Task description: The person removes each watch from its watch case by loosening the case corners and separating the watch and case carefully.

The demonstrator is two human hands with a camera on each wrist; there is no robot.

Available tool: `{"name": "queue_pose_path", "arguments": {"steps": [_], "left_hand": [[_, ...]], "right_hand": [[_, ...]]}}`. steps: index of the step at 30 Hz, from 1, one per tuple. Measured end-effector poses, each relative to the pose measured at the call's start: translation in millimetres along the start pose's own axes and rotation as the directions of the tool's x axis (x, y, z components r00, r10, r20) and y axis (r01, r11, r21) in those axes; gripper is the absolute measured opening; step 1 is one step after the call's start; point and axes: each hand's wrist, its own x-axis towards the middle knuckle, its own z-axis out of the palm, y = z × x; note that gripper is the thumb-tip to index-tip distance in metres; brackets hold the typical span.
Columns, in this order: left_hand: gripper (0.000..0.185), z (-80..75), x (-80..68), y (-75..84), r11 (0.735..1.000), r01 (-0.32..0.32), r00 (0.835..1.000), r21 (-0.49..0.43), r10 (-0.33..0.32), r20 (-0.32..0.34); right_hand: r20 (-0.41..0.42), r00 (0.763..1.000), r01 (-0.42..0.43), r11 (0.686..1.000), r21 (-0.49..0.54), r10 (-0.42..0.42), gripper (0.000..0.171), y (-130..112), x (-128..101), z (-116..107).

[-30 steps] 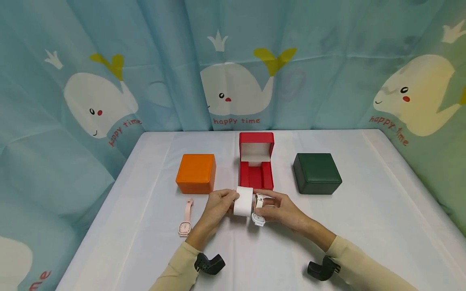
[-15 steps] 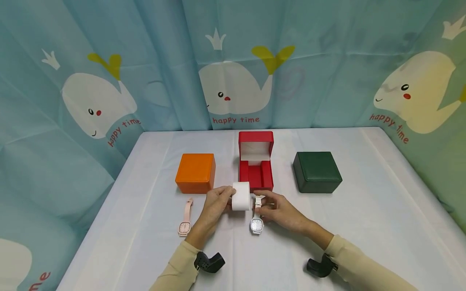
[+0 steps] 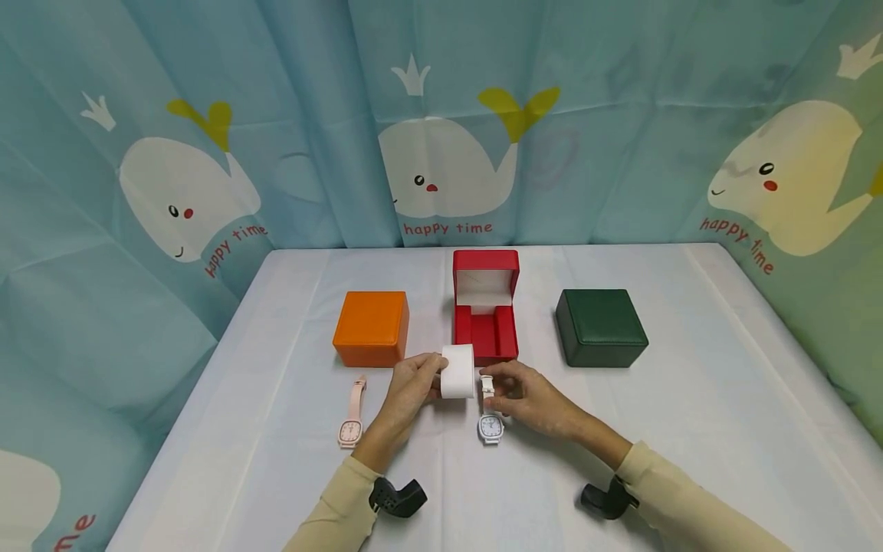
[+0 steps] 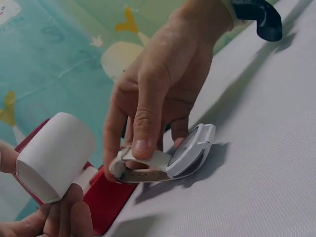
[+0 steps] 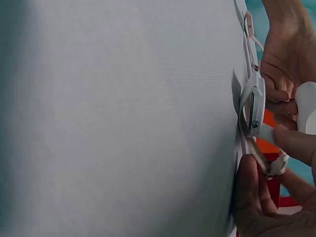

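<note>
My left hand [image 3: 408, 386] grips a white rounded watch cushion [image 3: 457, 372] by its left side, thumb on top, above the table. Just right of it, my right hand [image 3: 530, 396] pinches the strap of a white wristwatch [image 3: 490, 428] near the buckle. The watch strap is fastened into a loop, as the left wrist view shows, and its white case [image 4: 191, 154] hangs low over the cloth. Whether the case touches the cloth I cannot tell. Behind both hands a red watch box [image 3: 486, 261] stands with its lid up and the hollow inside bare.
A pink wristwatch [image 3: 350, 432] lies on the white cloth [image 3: 276, 460] left of my left forearm. A closed orange box [image 3: 371, 326] stands back left, a closed dark green box [image 3: 602, 326] back right. Curtains [image 3: 303, 153] with whale prints hang behind the table.
The white watch has come down and slightly toward me, its face now turned up. The white cushion has shifted a little back and left, widening the gap between them.
</note>
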Motion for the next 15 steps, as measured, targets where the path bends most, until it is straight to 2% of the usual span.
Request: {"name": "queue_pose_path", "arguments": {"steps": [9,15], "left_hand": [[0.030,0.2,0.0,0.6,1.000,-0.008,1.000,-0.006,0.008,-0.001],[0.030,-0.2,1.2,-0.5,1.000,0.009,1.000,-0.001,-0.009,0.002]], "right_hand": [[-0.021,0.999,-0.046,0.994,-0.100,0.044,0.044,-1.5,1.2,1.6],[-0.030,0.998,-0.054,0.981,-0.187,0.050,0.046,-3.4,3.9,3.7]]}}
